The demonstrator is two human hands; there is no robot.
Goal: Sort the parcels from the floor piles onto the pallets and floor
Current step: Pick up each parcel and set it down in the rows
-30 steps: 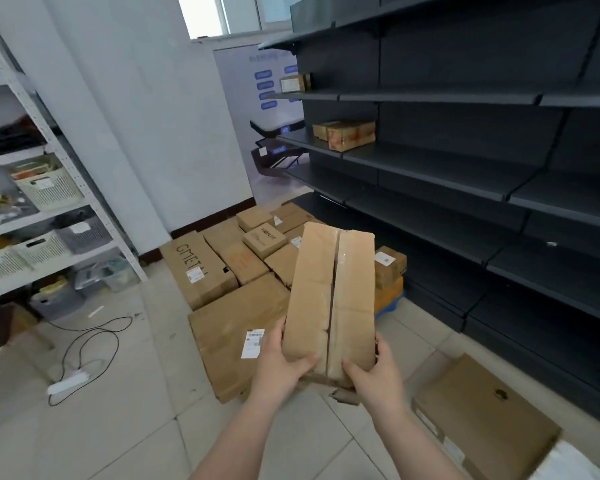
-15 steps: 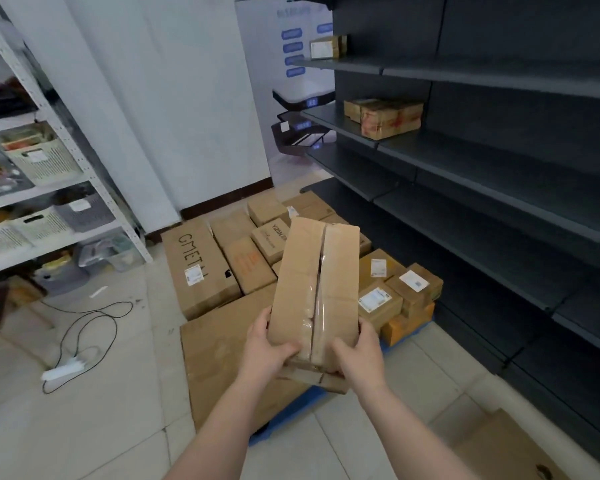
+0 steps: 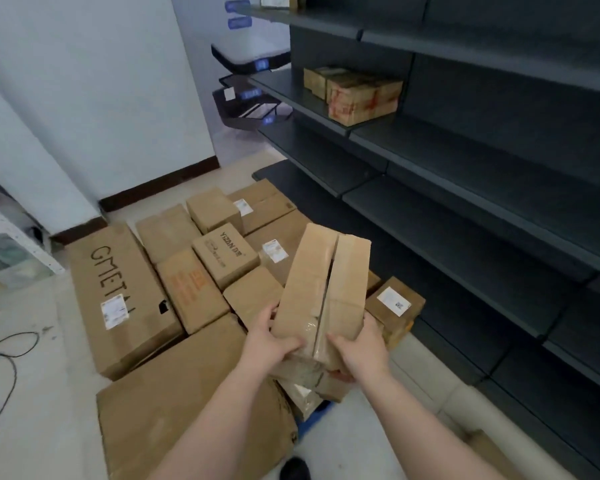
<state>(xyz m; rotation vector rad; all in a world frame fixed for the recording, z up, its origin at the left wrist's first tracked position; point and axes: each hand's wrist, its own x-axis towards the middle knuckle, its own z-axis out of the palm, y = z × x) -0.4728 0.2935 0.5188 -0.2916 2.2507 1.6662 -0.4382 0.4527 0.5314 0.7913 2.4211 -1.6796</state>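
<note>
right, closest in, both forearms reach forward with a long cardboard parcel (image 3: 323, 292) held between the hands, tilted up and away, above the stack; the left hand (image 3: 269, 341) has its thumb over the near top face and its fingers tucked out of sight at the side, so that grip wraps the near-left corner; the right hand (image 3: 359, 344) curls round the near-right corner the same way, fingertips showing beneath; the top seam gapes, tape crinkled near the hands, so the card looks soft and a bit crushed; it rides high on two corner holds, so i'd judge it light, but the flaps could spring, better to support it from beneath than squeeze the seam; a crumpled smaller parcel (image 3: 309, 386) sits just under the hands; below left, a big flat box (image 3: 174, 417); a sliver of blue pallet (image 3: 309, 419) peeps out by its edge; beyond, the gmetal carton (image 3: 118, 292), the yizan box (image 3: 224, 256), and a labelled box (image 3: 395, 304) to the right; further off, dark shelving (image 3: 465, 209) carrying taped boxes (image 3: 357, 95); white wall behind.
</note>
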